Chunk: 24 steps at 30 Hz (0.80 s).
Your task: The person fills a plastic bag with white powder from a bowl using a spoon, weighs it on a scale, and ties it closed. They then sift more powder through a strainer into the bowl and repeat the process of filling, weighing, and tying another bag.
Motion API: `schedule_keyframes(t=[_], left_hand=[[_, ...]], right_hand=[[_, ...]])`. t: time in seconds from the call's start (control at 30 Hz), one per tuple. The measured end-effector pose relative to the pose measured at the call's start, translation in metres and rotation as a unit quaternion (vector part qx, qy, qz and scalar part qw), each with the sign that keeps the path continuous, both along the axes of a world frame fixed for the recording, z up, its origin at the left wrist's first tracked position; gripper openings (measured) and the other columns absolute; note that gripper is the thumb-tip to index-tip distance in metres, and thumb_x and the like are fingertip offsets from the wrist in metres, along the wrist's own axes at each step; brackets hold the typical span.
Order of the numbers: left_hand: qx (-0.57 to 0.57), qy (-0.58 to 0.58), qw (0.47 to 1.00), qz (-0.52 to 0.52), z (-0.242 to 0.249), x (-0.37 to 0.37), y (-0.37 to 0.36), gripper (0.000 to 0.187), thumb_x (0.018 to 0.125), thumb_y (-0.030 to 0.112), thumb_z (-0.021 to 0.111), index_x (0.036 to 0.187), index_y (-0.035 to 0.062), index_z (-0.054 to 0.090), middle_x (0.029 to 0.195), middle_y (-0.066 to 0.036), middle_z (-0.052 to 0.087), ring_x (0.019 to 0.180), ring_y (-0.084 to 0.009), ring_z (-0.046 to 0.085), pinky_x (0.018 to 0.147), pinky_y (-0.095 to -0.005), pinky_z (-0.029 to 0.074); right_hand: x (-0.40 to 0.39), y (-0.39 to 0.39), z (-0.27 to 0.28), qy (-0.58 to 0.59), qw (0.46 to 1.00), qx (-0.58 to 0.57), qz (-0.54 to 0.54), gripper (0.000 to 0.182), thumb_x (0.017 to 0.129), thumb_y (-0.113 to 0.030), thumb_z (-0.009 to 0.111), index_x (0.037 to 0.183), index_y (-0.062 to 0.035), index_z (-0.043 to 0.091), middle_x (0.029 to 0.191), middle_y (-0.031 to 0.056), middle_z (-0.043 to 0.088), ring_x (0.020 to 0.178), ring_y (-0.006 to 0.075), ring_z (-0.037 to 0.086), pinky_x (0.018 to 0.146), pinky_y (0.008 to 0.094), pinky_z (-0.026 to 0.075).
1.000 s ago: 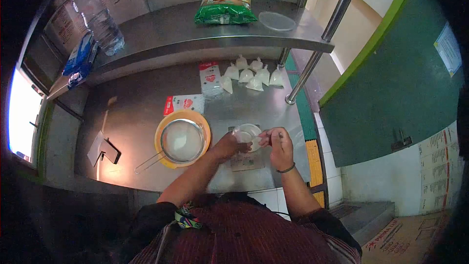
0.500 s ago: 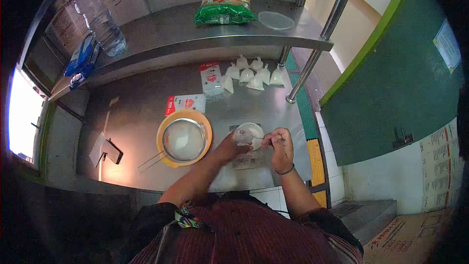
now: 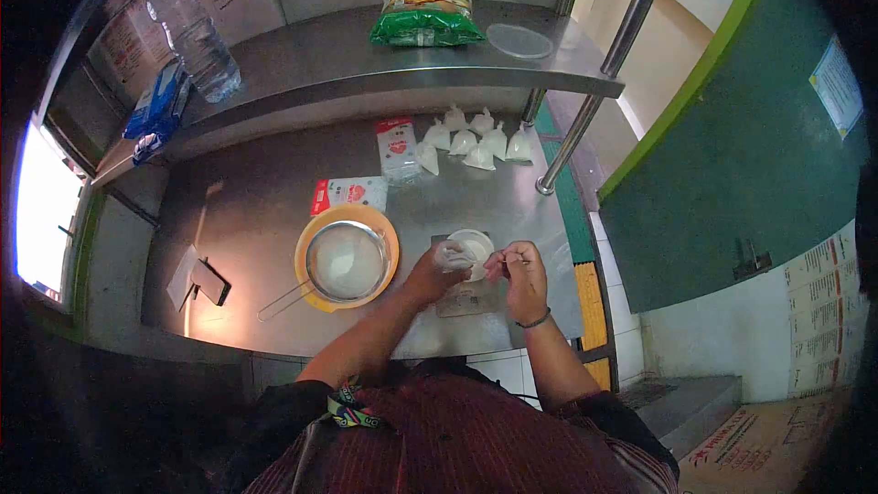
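My left hand [image 3: 437,276] is closed around a small clear plastic bag [image 3: 452,257], partly hidden by the fingers. The bag is beside a white bowl [image 3: 476,242] with white contents, which stands on a flat grey scale-like device [image 3: 462,304]. Just right of the bowl is my right hand [image 3: 522,276], its fingertips pinched together close to the bag. What those fingers hold, if anything, is too small to tell. To the left, a metal sieve [image 3: 311,261] with white powder in it rests over a yellow bowl [image 3: 298,261].
Several tied bags of white powder [image 3: 478,155] stand at the back of the metal table [image 3: 238,220]. Red-and-white packs [image 3: 350,193] lie behind the sieve. A phone-like object [image 3: 212,282] stands at left. The shelf [image 3: 311,69] holds a bottle [image 3: 197,46] and a green pack [image 3: 427,27].
A thin utensil seen at my right fingertips no longer shows there. The bag in my left hand looks more gathered. Both hands stay close to the white bowl.
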<state>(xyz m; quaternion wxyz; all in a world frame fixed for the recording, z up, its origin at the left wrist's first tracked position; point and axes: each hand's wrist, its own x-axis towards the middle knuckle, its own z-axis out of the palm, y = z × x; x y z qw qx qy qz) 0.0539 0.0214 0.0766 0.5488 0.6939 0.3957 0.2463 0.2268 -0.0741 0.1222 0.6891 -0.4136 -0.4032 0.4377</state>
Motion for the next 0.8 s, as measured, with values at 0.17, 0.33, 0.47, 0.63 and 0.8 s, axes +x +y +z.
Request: schedule_keyframes(t=[0.17, 0.33, 0.47, 0.63, 0.8], left_hand=[[0.003, -0.022, 1.000, 0.022, -0.009, 0.002, -0.004, 0.056, 0.079, 0.012, 0.081, 0.124, 0.0045, 0.049, 0.113, -0.012, 0.063, 0.096, -0.0204, 0.065, 0.083, -0.0338, 0.054], [0.057, -0.022, 0.998, -0.013, -0.005, 0.002, -0.009, 0.064, 0.079, 0.014, 0.081, 0.130, 0.0065, 0.042, 0.118, -0.013, 0.060, 0.103, -0.0235, 0.063, 0.091, -0.0367, 0.052], [0.124, -0.049, 0.990, -0.052, -0.011, -0.003, -0.009, 0.063, 0.079, 0.014, 0.081, 0.130, 0.0056, 0.044, 0.119, -0.015, 0.060, 0.112, -0.0291, 0.061, 0.098, -0.0397, 0.048], [0.163, 0.041, 0.983, -0.071, -0.012, -0.005, -0.004, 0.052, 0.080, 0.016, 0.080, 0.124, 0.0034, 0.054, 0.120, -0.018, 0.061, 0.113, -0.0329, 0.061, 0.097, -0.0400, 0.048], [0.124, 0.088, 0.987, -0.060, -0.008, -0.004, -0.007, 0.048, 0.082, 0.021, 0.078, 0.122, 0.0043, 0.056, 0.116, -0.017, 0.065, 0.110, -0.0342, 0.063, 0.094, -0.0409, 0.049]], right_hand=[[-0.003, -0.003, 0.000, -0.039, 0.999, -0.001, 0.012, 0.017, 0.105, -0.018, 0.044, 0.108, -0.0019, 0.048, 0.090, 0.0124, 0.065, 0.076, 0.0141, 0.061, 0.070, 0.0287, 0.050], [0.000, -0.003, 0.001, -0.068, 0.998, -0.004, 0.014, 0.015, 0.105, -0.018, 0.042, 0.108, -0.0043, 0.047, 0.089, 0.0131, 0.064, 0.073, 0.0153, 0.058, 0.070, 0.0299, 0.049], [-0.001, -0.002, 0.018, -0.076, 0.997, -0.001, -0.005, 0.015, 0.105, -0.018, 0.042, 0.108, -0.0041, 0.047, 0.086, 0.0124, 0.064, 0.070, 0.0141, 0.057, 0.068, 0.0288, 0.049], [0.002, 0.000, 0.019, -0.079, 0.997, 0.003, 0.004, 0.016, 0.105, -0.016, 0.043, 0.113, -0.0034, 0.047, 0.085, 0.0097, 0.065, 0.069, 0.0096, 0.053, 0.065, 0.0256, 0.046], [0.000, -0.001, 0.022, -0.101, 0.995, -0.022, 0.015, 0.014, 0.105, -0.016, 0.042, 0.113, -0.0049, 0.046, 0.082, 0.0085, 0.064, 0.067, 0.0088, 0.052, 0.063, 0.0248, 0.046]])
